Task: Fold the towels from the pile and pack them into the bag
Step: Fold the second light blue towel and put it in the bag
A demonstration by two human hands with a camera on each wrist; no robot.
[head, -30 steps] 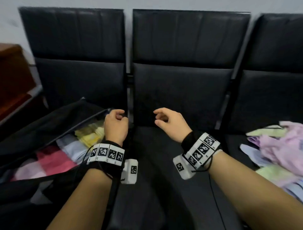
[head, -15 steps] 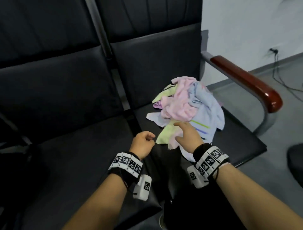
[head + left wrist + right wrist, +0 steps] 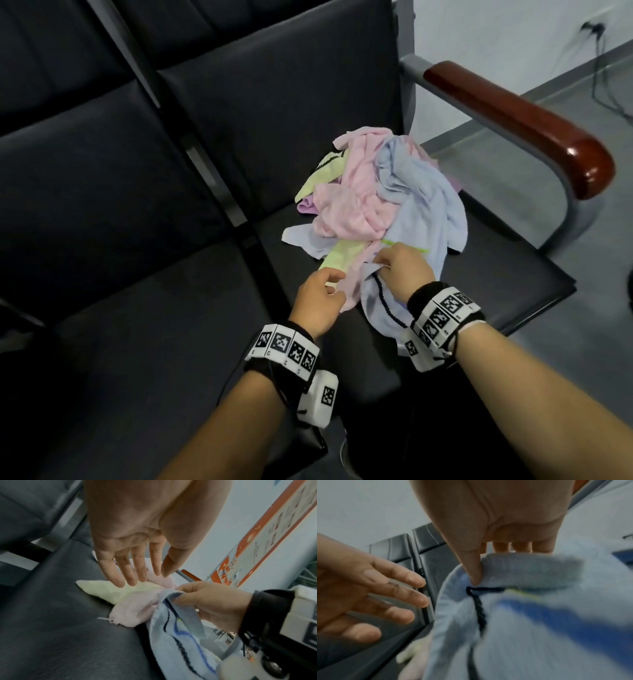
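Observation:
A pile of towels (image 3: 363,202), pink, pale blue and yellow-green, lies on the right-hand black seat. My right hand (image 3: 399,269) pinches the near edge of a light blue towel (image 3: 380,301) with dark and blue stitching; thumb and fingers clamp its hem (image 3: 522,566). The same pinch shows from the side on the light blue towel (image 3: 178,628). My left hand (image 3: 320,294) hovers just left of it, fingers straight and spread (image 3: 130,566), above the yellow-green towel (image 3: 109,591) and a pink one (image 3: 135,608). It holds nothing. The bag is out of view.
Black padded seats (image 3: 137,342) run in a row with metal dividers (image 3: 219,192) between them. A dark red wooden armrest (image 3: 527,123) on a grey metal frame bounds the right seat. Grey floor and a cable lie beyond at right.
The view swung from the bag on the left to the pile on the right. My right hand went from touching the pile to pinching the blue towel's edge; my left hand opened and came closer.

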